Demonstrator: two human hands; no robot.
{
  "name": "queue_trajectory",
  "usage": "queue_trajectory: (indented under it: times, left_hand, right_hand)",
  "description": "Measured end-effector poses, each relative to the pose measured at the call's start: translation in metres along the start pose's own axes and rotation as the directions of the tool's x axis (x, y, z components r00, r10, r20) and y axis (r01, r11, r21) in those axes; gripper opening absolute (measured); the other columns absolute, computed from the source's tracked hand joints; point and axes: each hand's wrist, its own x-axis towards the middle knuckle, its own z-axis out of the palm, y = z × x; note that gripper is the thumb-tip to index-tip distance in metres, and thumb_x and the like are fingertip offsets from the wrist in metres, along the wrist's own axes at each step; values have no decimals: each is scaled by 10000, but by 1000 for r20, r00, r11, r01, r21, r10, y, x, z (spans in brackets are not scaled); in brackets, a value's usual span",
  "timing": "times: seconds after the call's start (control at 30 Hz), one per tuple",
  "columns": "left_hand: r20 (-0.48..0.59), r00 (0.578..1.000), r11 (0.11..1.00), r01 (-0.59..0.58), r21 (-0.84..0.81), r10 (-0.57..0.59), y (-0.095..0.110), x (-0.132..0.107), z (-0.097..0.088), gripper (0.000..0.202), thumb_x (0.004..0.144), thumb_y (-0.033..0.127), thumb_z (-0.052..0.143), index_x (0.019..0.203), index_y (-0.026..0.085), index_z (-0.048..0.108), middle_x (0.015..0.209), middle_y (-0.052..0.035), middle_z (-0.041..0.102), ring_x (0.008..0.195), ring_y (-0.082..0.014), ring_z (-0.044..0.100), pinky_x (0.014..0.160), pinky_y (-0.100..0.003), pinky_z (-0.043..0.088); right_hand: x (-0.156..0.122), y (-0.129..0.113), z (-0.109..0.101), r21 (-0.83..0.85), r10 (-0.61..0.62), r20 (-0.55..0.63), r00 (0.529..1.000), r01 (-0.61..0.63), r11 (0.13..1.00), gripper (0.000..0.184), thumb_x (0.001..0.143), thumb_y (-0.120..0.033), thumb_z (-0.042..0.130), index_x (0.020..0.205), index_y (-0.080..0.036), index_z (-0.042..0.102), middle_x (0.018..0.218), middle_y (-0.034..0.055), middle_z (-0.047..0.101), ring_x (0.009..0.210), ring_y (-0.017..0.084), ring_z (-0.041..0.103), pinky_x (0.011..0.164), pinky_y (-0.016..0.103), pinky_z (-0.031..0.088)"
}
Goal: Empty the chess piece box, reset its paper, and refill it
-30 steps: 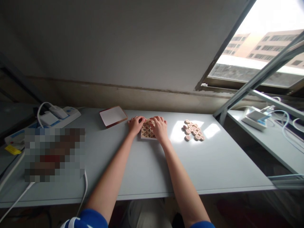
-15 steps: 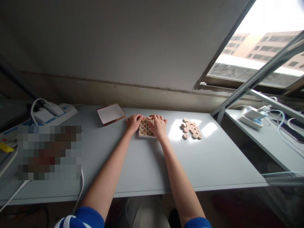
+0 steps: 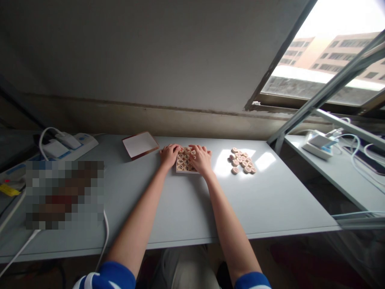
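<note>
A shallow box (image 3: pixel 187 171) of round wooden Chinese chess pieces (image 3: pixel 181 161) lies on the table before me. The pieces sit in rows, most with black characters and at least one with a red one. At the box's left edge, my left hand (image 3: pixel 169 155) is curled round the side, thumb near the top corner. My right hand (image 3: pixel 202 161) covers the right part of the box. Its thumb and index finger close about a chess piece (image 3: pixel 193 152) in the upper rows. The pieces beneath that palm are hidden.
Several loose chess pieces (image 3: pixel 243 161) lie grouped to the right in patches of sunlight. An upturned box lid (image 3: pixel 140 145) with a white inside is at the back left. Power strips (image 3: pixel 87 141) with chargers and cables stand at far left and right. A blurred patch covers something at left.
The view has shifted slightly. My right hand has moved a little to the right, showing more of the piece by its thumb. My left hand stays at the box's edge.
</note>
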Motion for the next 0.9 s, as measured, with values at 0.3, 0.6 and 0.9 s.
queue_trajectory:
  times: [0.3, 0.6, 0.9]
  left_hand:
    - [-1, 1000, 1000, 4, 6, -4, -1, 1, 1, 259, 850, 343, 369, 900, 278, 615, 993, 10, 625, 935, -193, 515, 794, -323, 323]
    - [-1, 1000, 1000, -13, 9, 13, 0, 1, 0, 272, 853, 346, 357, 902, 271, 614, 996, 1, 627, 943, -201, 519, 772, -321, 328]
    - [20, 999, 1000, 27, 2, -27, -1, 4, 1, 268, 843, 334, 371, 913, 262, 619, 1034, -19, 623, 974, -239, 502, 791, -369, 316]
  right_hand:
    - [0, 1, 0, -15, -11, 13, 1000, 12, 1000, 355, 761, -210, 433, 1106, -274, 488, 1003, 40, 558, 920, 211, 413, 747, 325, 252]
    - [4, 8, -3, -40, 44, -96, 994, -48, 998, 500, 805, -290, 393, 1293, -231, 302, 1177, 90, 442, 1039, 229, 362, 812, 349, 294]
    - [-1, 95, -5, -244, 595, -167, 786, -617, 748, 463, 823, -255, 315, 1232, -59, 407, 1339, 192, 293, 1255, 305, 143, 958, 593, 49]
